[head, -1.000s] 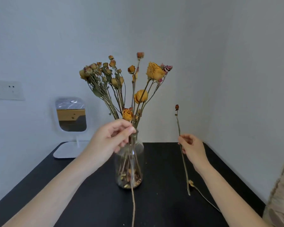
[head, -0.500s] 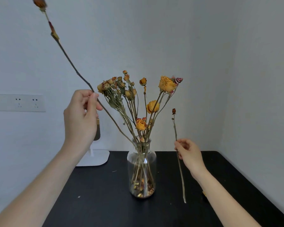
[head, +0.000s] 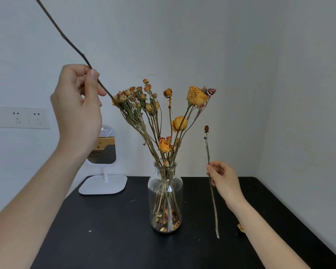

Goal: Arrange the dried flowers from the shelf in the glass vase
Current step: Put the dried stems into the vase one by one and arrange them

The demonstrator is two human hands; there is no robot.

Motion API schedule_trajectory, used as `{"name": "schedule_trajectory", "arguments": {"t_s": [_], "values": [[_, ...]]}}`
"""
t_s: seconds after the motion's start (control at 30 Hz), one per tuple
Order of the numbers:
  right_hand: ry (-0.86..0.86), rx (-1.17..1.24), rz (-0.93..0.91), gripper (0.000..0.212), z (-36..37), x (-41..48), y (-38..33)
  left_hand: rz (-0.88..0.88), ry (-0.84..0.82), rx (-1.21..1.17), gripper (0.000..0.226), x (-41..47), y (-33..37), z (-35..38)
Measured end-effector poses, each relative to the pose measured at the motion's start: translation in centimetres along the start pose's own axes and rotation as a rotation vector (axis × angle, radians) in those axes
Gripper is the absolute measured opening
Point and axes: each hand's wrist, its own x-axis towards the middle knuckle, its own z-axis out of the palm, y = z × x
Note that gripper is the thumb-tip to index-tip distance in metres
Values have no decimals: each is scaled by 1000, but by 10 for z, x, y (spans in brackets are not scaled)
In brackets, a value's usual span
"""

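Left hand (head: 80,107), raised, pinches a long bare brown stem (head: 73,46) between thumb and fingers; the stem's long axis slants from the upper-left frame edge down and rightward, its lower end meeting the outer heads of the dried yellow-orange flowers (head: 163,117). These stand fanned in the clear glass vase (head: 165,191) on the black table (head: 114,239). Right hand (head: 224,181) grips a thin stem with a dark red bud (head: 214,210) nearly upright beside the vase, bud uppermost, cut end downward.
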Motion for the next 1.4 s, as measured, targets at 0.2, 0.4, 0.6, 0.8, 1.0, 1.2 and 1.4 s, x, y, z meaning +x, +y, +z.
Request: {"name": "schedule_trajectory", "arguments": {"t_s": [0.2,0.4,0.6,0.8,1.0,1.2,1.4], "values": [[-7,-11,-5,12,1,0,2,-29,-93,42,15,-13,-13,14],[-11,-13,2,11,3,-3,4,-80,-206,81,9,-25,-28,27],[-5,-14,7,10,2,-4,7,-63,-403,216,9,-46,-40,37],[-11,-3,17,9,3,-3,9,-85,-487,288,10,-64,-52,49],[-12,-12,18,10,6,-3,8,-128,-605,346,10,-71,-56,65],[-6,-8,14,7,7,-3,9,-221,-718,480,15,-83,-69,65],[-5,-11,25,11,7,-1,10,-254,-580,241,12,-77,-57,68]]}}
